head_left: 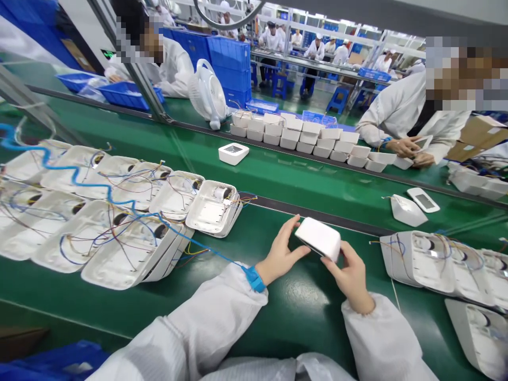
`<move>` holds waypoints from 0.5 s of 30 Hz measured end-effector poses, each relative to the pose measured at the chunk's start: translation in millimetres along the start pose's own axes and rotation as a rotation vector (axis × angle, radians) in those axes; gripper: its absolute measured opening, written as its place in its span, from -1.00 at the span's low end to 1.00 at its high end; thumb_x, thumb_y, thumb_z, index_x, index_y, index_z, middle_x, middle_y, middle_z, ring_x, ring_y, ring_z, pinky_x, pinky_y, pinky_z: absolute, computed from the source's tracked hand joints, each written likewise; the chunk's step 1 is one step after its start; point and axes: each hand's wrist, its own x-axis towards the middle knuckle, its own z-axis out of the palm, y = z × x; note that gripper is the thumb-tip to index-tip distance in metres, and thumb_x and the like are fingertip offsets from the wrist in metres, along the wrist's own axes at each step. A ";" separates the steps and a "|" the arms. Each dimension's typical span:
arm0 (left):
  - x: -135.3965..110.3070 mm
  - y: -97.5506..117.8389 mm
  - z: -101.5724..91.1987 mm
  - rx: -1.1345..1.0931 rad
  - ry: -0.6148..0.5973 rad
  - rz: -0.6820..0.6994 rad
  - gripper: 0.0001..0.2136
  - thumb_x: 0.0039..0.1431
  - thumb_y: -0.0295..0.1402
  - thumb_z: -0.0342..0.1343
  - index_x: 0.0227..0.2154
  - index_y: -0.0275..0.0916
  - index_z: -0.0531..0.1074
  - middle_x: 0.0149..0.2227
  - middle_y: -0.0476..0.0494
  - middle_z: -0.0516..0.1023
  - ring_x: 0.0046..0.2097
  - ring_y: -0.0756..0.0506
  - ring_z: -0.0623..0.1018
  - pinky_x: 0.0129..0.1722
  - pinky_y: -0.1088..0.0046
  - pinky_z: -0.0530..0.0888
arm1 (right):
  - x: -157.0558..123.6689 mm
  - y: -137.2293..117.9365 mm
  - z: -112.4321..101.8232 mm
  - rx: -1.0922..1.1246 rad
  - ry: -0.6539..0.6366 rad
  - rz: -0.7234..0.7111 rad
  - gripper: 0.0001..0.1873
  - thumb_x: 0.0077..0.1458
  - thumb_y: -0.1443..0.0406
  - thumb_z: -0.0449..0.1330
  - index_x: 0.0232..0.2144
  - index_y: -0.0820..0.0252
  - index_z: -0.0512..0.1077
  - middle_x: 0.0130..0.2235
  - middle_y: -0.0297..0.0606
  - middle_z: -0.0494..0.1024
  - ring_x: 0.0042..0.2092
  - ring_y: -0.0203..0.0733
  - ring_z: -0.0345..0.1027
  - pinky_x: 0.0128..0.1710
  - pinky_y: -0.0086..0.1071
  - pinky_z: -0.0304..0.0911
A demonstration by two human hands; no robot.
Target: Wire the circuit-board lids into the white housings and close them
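Note:
Between my two hands a white plastic housing (318, 236) is held above the green bench, its smooth rounded side up and its underside hidden. My left hand (281, 253), with a blue wrist strap (254, 279) around the wrist, grips the housing's left end, thumb at the lower edge. At the right end, my right hand (350, 272) pinches it between thumb and fingers. To the left, open white casings (214, 209) with wires and small cylindrical parts stand in stacked rows. More wired casings (432, 262) lie to my right.
A coiled blue cord (107, 186) crosses the left casings to my strap. Beyond the dark rail, a closed white unit (233, 153) sits on the green belt. Rows of white housings (293, 132), a white fan (208, 92) and blue crates (229, 58) stand farther back; co-workers sit opposite.

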 end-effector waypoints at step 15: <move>-8.1 12.3 6.3 0.128 0.000 0.015 -0.41 -0.18 0.01 0.38 -0.15 -0.20 0.36 -0.17 -0.15 0.46 -0.11 -0.18 0.48 -0.06 0.24 0.44 | -0.6 -10.0 -1.5 -0.163 -0.139 -0.260 -0.64 0.19 0.11 0.14 -0.01 0.11 0.45 -0.10 -0.15 0.59 -0.12 0.01 0.51 -0.14 -0.20 0.40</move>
